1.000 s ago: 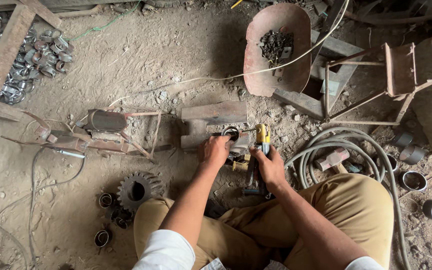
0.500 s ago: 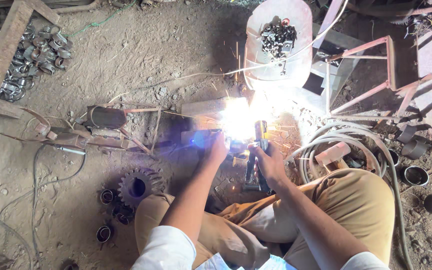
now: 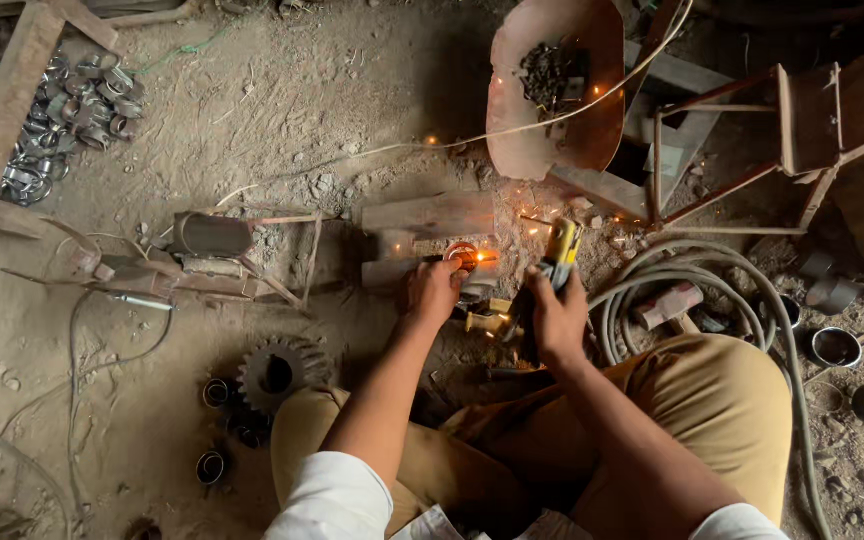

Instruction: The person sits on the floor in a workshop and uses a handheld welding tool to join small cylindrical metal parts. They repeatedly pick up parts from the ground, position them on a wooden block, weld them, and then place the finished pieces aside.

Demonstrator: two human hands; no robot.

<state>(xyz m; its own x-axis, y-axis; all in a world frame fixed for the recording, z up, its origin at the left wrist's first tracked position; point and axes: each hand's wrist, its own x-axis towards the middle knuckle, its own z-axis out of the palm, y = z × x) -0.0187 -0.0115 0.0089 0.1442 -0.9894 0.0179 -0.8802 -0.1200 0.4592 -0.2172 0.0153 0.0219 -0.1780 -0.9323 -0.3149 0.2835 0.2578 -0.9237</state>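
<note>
One rusty pan (image 3: 512, 110) holds dark metal scraps (image 3: 550, 70).

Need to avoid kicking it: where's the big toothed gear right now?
In the head view, the gear lies on the dirt floor at lower left, just outside the person's left knee, with small metal rings beside it.

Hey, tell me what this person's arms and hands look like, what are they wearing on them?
Both hands are bare: no gloves on the left hand or the right hand. The forearms are uncovered too. White short sleeves end about the elbow on each arm. No watch, ring or bracelet shows. Below the arms, tan trousers cover the bent knees.
</note>
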